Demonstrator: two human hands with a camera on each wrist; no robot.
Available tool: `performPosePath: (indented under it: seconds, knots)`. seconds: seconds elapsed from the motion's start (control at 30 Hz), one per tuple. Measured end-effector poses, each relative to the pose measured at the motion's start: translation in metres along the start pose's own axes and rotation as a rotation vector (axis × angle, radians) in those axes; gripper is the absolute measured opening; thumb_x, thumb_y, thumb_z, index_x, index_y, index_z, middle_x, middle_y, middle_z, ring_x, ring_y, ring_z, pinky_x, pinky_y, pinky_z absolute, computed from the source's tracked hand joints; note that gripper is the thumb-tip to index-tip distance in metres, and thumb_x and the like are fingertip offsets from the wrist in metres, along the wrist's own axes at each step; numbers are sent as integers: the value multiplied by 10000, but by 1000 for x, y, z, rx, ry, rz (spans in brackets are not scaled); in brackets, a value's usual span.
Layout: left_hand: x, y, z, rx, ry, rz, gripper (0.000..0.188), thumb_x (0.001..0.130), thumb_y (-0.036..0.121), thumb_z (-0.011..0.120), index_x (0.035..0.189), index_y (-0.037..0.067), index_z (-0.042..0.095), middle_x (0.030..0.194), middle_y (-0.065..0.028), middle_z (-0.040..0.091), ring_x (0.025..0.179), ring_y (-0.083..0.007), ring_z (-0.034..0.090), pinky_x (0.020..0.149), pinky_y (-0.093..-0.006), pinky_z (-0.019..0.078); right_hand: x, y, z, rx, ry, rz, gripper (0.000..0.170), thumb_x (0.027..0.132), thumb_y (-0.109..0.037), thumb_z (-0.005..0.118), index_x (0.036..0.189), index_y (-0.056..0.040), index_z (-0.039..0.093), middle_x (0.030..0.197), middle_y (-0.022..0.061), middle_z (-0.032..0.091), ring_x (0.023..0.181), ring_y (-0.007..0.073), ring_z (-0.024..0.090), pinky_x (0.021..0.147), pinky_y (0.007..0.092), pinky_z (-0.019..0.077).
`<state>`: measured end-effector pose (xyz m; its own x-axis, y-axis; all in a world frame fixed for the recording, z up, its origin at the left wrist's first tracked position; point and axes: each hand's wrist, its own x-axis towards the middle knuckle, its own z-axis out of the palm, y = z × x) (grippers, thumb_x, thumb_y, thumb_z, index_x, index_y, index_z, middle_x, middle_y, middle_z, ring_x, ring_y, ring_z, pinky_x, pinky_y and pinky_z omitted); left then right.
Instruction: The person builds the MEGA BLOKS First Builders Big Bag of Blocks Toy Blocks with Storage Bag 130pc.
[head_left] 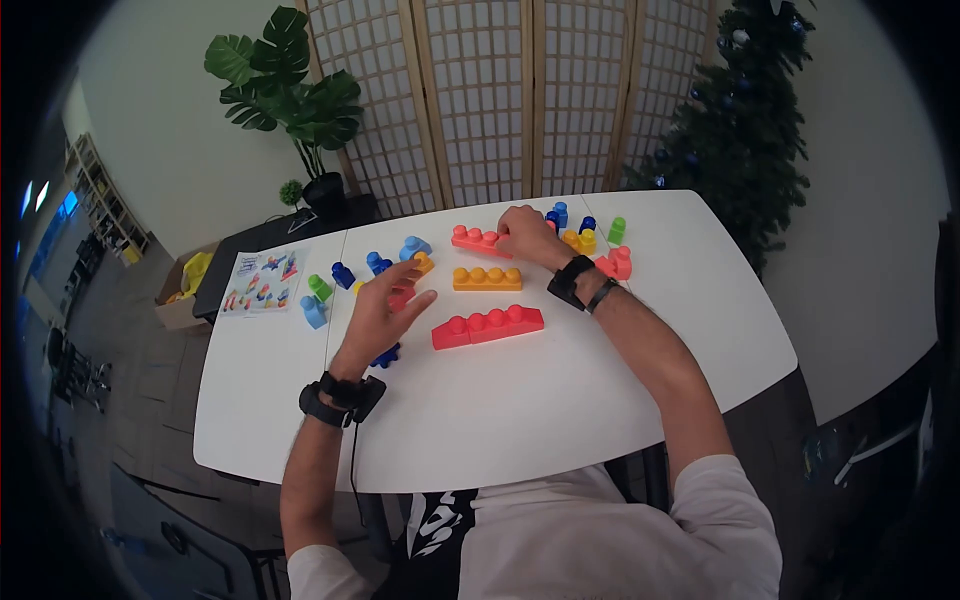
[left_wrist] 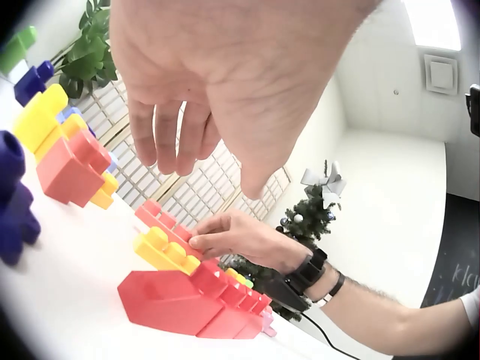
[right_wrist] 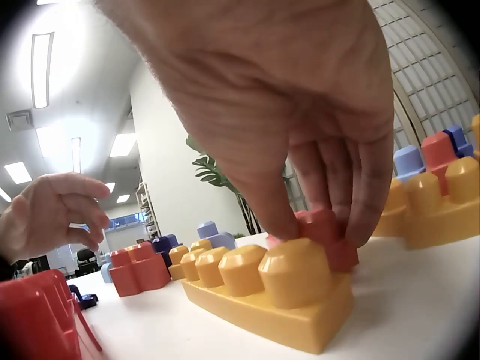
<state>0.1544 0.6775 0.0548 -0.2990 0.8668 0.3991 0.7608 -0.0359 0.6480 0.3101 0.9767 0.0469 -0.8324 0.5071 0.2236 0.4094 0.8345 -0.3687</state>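
At the far side of the table my right hand [head_left: 530, 238] grips one end of a long red building block [head_left: 475, 240] between thumb and fingers; the right wrist view shows its held end [right_wrist: 330, 238]. My left hand [head_left: 375, 310] is raised over the left part of the table, its fingers loosely extended and holding nothing. Close to it are a red block [head_left: 402, 299], an orange-yellow block [head_left: 424, 264] and a dark blue piece [head_left: 386, 356]. Between the hands lies a long orange-yellow block [head_left: 487, 286] with a row of studs. Nearer me sits a red studded piece with sloped ends [head_left: 488, 331].
Light blue [head_left: 313, 312], green [head_left: 319, 287] and dark blue blocks [head_left: 342, 275] stand at left beside a printed picture sheet [head_left: 265, 283]. Right of my right hand are yellow [head_left: 580, 241], green [head_left: 617, 230] and red blocks [head_left: 618, 263]. A cable [head_left: 354, 460] hangs from my left wrist.
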Motion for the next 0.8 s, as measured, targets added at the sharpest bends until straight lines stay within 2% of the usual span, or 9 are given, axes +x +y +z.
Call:
performPosePath:
  seconds: [0.07,0.17,0.23,0.3,0.37,0.4,0.43,0.57,0.8]
  knots:
    - [4,1,-11,-8,53,18,626,956,238,848,1493,35,599,1330,-148,732,1180,-240,718,1026,-393,586,-12,-11,-27,154,62,-134,276,829,-175,826,1010,33,806,957,205,797,892,338,773,818,404,613]
    - [7,21,-19,-36,131,40,601,978,224,825,1499,32,594,1368,-166,718,1201,-250,716,1051,-404,580,-46,-39,-62,296,32,-251,270,854,-147,783,1029,59,797,947,217,788,838,340,763,806,398,610]
    - [6,33,-18,-27,112,128,607,979,224,824,1504,30,589,1391,-176,708,1218,-260,711,1049,-409,581,-71,-52,-72,274,-6,-273,250,886,-141,770,1047,49,795,933,201,775,846,316,747,809,390,598]
    - [3,38,-10,-44,88,149,569,955,235,849,1448,37,644,1359,-154,731,1211,-256,717,1052,-402,576,-91,-54,-70,204,-56,-378,296,916,-182,821,1115,35,789,988,159,772,884,268,748,803,373,596]
    - [-3,38,-3,10,-72,132,490,921,238,881,1342,44,722,1274,-128,770,1143,-251,738,1022,-386,581,-107,-60,-70,183,-94,-384,304,917,-192,826,1124,27,783,986,149,752,892,268,735,803,378,587]
    - [-5,41,0,39,-83,146,381,902,201,893,1227,39,776,1173,-103,799,1056,-246,750,963,-366,594,-111,-60,-65,191,-97,-375,270,898,-162,800,1093,24,785,987,160,754,912,301,728,827,392,580]
    - [-8,37,4,40,-85,146,381,902,201,893,1227,39,776,1173,-103,799,1056,-246,750,963,-366,594,-114,-59,-59,201,-98,-364,239,878,-132,774,1061,20,787,987,171,755,932,333,722,850,406,573]
    - [-13,12,26,27,-154,137,319,910,156,877,1185,22,787,1116,-110,803,1000,-246,748,916,-355,604,-121,-48,-30,202,-181,-327,218,882,-141,771,1037,12,782,1014,166,747,976,341,710,886,417,569]
    - [-13,9,30,33,-188,169,331,915,165,874,1173,-15,773,1095,-162,783,946,-278,746,889,-360,612,-124,-39,-16,219,-169,-300,280,904,-175,778,1132,-14,759,1119,154,741,1117,348,663,979,442,541]
